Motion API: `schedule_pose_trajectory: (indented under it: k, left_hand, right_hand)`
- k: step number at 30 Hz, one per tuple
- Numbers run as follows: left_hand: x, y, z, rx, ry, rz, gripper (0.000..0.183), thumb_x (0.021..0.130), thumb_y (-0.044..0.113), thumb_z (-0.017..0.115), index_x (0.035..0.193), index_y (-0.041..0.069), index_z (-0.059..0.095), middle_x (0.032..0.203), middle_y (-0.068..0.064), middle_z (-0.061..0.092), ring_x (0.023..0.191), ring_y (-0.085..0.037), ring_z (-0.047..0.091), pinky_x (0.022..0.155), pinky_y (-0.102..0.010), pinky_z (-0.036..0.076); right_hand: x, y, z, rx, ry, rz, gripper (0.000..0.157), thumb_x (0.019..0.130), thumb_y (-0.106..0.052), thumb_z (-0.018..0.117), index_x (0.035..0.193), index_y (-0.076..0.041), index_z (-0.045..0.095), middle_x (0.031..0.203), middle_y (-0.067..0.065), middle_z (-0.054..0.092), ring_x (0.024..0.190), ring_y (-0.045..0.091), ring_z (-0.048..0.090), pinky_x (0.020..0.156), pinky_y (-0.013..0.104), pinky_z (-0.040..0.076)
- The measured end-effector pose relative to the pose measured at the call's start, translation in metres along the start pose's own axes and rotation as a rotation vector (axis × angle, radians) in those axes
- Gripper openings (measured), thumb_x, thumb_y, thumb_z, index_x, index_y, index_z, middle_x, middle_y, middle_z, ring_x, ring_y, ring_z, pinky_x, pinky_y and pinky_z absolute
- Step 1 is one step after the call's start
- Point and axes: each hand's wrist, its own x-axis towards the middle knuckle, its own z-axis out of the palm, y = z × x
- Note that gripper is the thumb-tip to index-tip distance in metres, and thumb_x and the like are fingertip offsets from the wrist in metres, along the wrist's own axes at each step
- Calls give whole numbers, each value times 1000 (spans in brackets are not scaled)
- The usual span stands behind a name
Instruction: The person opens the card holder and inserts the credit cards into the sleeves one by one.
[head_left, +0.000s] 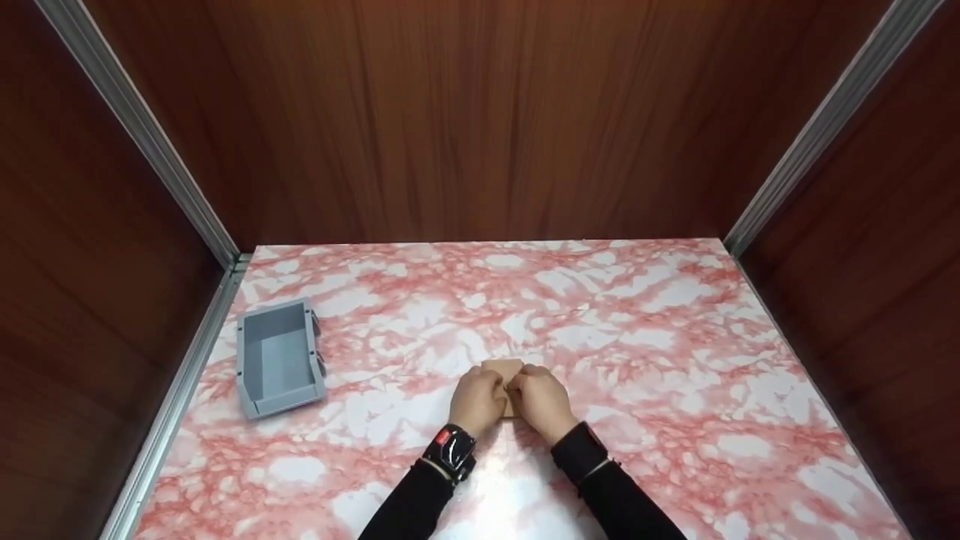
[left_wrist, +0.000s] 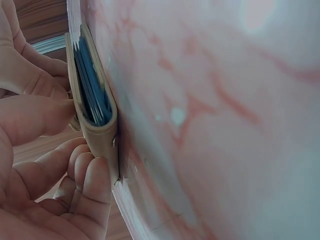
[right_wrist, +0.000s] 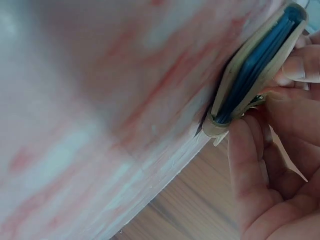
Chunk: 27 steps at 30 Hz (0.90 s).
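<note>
A tan card wallet (head_left: pixel 502 366) lies on the table between both hands. Its edge in the left wrist view shows blue card sleeves (left_wrist: pixel 91 82) inside the tan cover. The left hand (head_left: pixel 477 397) holds the wallet from its left side, thumb on the top cover and fingers curled at the edge. From the other side, the right hand (head_left: pixel 543 397) pinches at the strap on top, where a small metallic snap (right_wrist: pixel 257 100) shows in the right wrist view. The fingers of both hands meet over the middle, so much of the top cover is hidden.
A grey plastic bin (head_left: pixel 281 360) stands on the left of the table. The table (head_left: pixel 660 322) has a red and white marbled cover. Dark wood panels (head_left: pixel 480 120) with metal corner rails (head_left: pixel 157 142) enclose the back and sides.
</note>
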Motion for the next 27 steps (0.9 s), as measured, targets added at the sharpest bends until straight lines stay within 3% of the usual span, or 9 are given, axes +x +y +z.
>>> schedule_pose_trajectory:
  k: [6,16,22,27]
  left_hand:
    - [-1,-1,1,-7,-3,0,25,74,9,78,96,1,71,88,-9,61,80,-26,58,74,-38,50]
    - [2,-5,3,8,25,34,24,74,11,80,94,1,71,86,-9,62,79,-26,59,73,-38,49]
    - [-2,-5,-3,-34,46,30,25,74,10,80,96,0,71,84,-7,60,77,-23,58,72,-36,50]
    - [-8,-10,-17,-59,137,9,21,78,9,76,96,-1,71,85,-7,61,78,-24,59,73,-38,50]
  right_hand:
    - [-3,2,1,-37,25,-59,13,75,-2,76,69,-10,67,76,3,56,66,23,56,55,34,50]
    - [-2,2,-1,15,-17,-33,6,80,-4,76,84,-5,71,80,7,60,73,28,61,66,40,53]
    - [-3,4,-8,51,-71,27,16,83,-8,75,98,-4,69,86,8,63,77,29,63,69,43,54]
    - [-7,11,-21,46,-1,97,22,84,-10,75,104,-2,69,85,8,64,77,27,62,69,42,53]
